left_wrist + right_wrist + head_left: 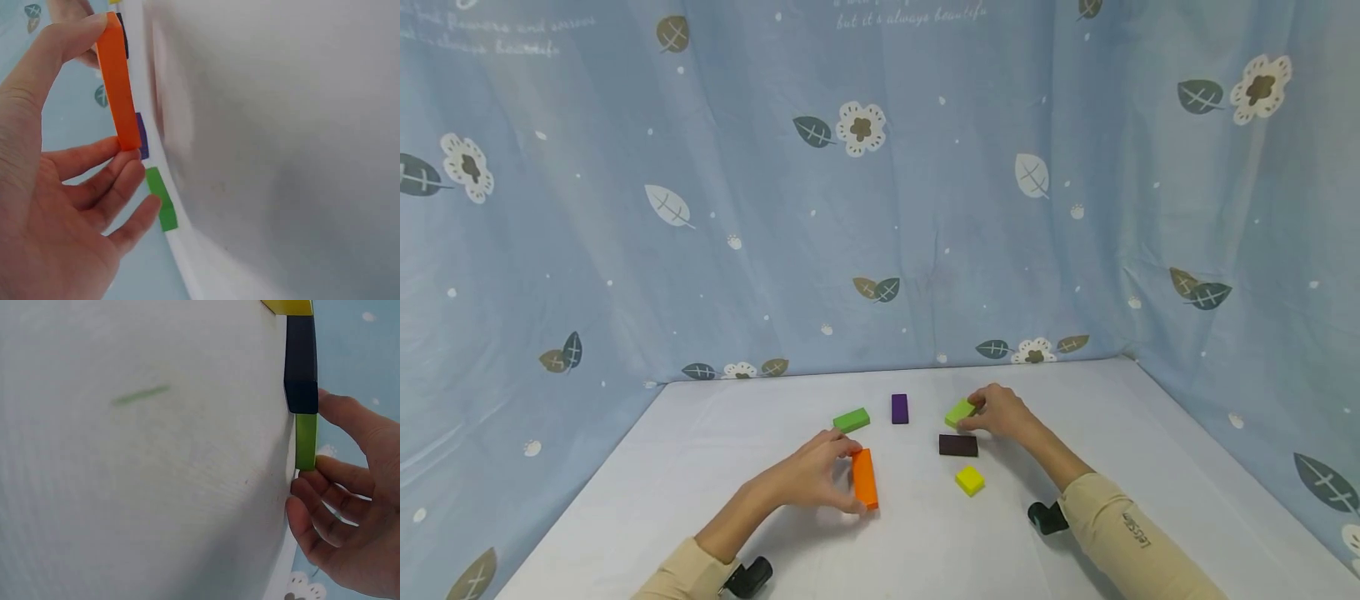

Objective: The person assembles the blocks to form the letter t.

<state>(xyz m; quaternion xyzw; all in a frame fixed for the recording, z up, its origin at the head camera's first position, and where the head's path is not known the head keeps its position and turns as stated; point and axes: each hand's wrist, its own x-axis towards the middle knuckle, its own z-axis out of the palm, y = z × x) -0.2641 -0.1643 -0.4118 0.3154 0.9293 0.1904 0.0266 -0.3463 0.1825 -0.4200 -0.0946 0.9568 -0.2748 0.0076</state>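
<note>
Block of bright orange (865, 479), long and rectangular, is clamped end to end between the thumb and fingers of the left hand (811, 475), at eight o'clock in a scattered group on a white tabletop (917, 554); whether it is raised cannot be told. At its two o'clock, a lime-green rectangular block (958, 413) is pinched between the thumb and fingers of the right hand (1000, 410). Just at the lime piece's six o'clock, a dark brown rectangular block (958, 446) is seen lying flat. A yellow square block (970, 481) is placed at the orange piece's three o'clock, a purple rectangular block (899, 409) at its one o'clock, and a mid-green rectangular block (852, 420) near its twelve.
</note>
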